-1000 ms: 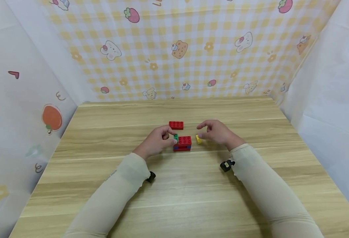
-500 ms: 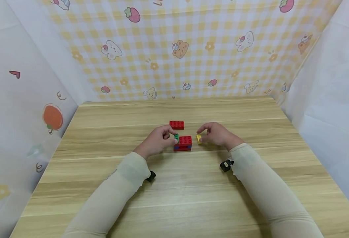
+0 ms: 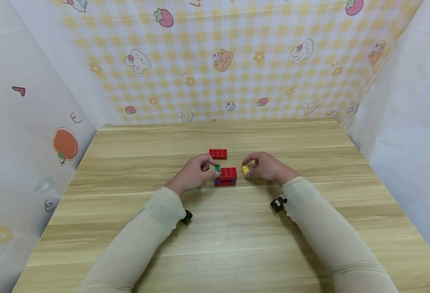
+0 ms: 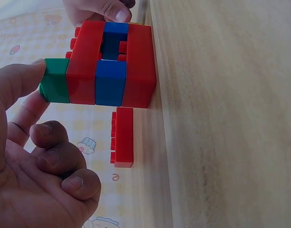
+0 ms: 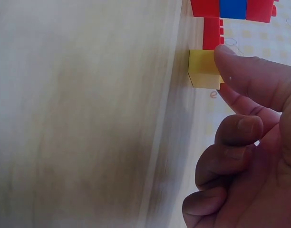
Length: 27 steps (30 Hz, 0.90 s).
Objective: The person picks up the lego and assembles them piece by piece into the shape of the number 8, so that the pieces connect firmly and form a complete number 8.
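A stack of toy building bricks (image 3: pixel 229 172) stands on the wooden table, with a red brick below, blue bricks in the middle and a red one above. On its top left end sits a small green brick (image 4: pixel 56 80), which my left hand (image 3: pixel 190 176) pinches between thumb and index finger. Just right of the stack is a yellow brick (image 5: pixel 204 69), close to the tabletop. Thumb and index finger of my right hand (image 3: pixel 267 166) pinch it at its two ends. In both wrist views the other fingers curl inward.
Behind the stack lies a loose red brick (image 3: pixel 218 154) on the wooden table (image 3: pixel 215 244). A yellow checked cloth (image 3: pixel 200 61) hangs at the table's back edge, and white cloths (image 3: pixel 412 142) stand at both sides. Black wrist cameras (image 3: pixel 278 204) hang below the sleeves.
My right hand has come down slightly toward the near side, and its index finger has lowered so that it pinches the yellow brick. The left hand stays on the green brick.
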Available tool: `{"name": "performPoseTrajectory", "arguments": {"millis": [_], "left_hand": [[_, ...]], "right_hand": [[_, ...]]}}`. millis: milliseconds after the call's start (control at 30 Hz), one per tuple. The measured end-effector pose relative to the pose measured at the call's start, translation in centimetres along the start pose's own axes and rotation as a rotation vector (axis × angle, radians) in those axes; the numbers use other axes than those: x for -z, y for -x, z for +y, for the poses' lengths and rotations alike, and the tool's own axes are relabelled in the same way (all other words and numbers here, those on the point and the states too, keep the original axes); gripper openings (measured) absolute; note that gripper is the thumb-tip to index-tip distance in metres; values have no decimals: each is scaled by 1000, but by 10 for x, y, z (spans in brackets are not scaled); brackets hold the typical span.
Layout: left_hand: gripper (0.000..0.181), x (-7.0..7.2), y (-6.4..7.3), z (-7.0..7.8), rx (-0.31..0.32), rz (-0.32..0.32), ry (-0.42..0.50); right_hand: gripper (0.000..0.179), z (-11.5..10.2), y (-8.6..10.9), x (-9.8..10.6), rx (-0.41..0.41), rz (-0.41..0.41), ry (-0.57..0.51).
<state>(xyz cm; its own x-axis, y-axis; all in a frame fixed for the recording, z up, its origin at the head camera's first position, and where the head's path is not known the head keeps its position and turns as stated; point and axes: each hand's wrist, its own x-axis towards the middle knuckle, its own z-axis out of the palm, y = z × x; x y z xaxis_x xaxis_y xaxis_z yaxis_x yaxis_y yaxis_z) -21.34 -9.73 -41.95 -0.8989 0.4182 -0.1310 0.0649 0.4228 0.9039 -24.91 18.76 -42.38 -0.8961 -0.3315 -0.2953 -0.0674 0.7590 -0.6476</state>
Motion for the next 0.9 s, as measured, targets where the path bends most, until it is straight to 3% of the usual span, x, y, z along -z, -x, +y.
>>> {"name": "performPoseTrajectory", "arguments": {"millis": [900], "left_hand": [[17,0,1,0,2,-7,11]], "right_hand": [[33,-3,1,1,18,8,16]]}}
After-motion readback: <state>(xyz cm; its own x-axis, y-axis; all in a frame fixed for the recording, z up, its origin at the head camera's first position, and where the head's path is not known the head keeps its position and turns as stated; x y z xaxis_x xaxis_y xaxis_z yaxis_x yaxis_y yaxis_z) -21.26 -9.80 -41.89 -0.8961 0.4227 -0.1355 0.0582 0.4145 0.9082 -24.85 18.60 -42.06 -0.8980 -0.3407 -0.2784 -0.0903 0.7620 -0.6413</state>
